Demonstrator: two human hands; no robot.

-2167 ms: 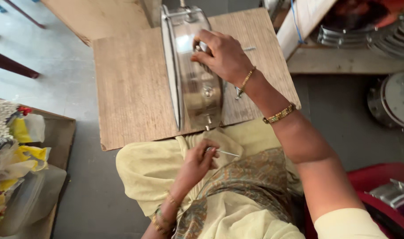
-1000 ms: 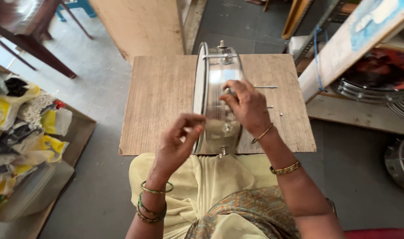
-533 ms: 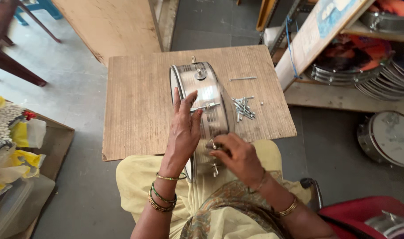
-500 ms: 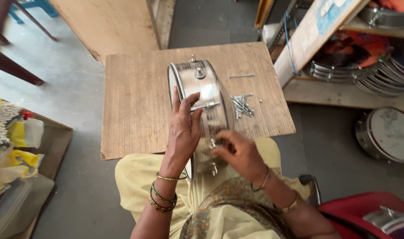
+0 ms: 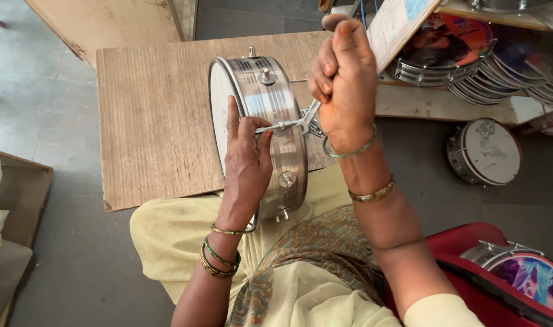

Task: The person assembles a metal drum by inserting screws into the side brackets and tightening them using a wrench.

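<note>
Fingers [image 5: 252, 130] of the left hand [image 5: 246, 163] pinch a thin rod [image 5: 270, 128] against the steel drum [image 5: 270, 133], standing on edge mid-frame on the wooden bench [image 5: 155, 115]. Right hand [image 5: 346, 79] clenches a metal key [image 5: 308, 117]. White-and-blue sign [image 5: 400, 24] leans upper right.

The drum shell [image 5: 276, 115] was polished, ribbed metal, gleaming. The board [image 5: 149, 115] beneath looked like rough, matt wood grain. The wrench [image 5: 306, 120] shone as bare steel.
</note>
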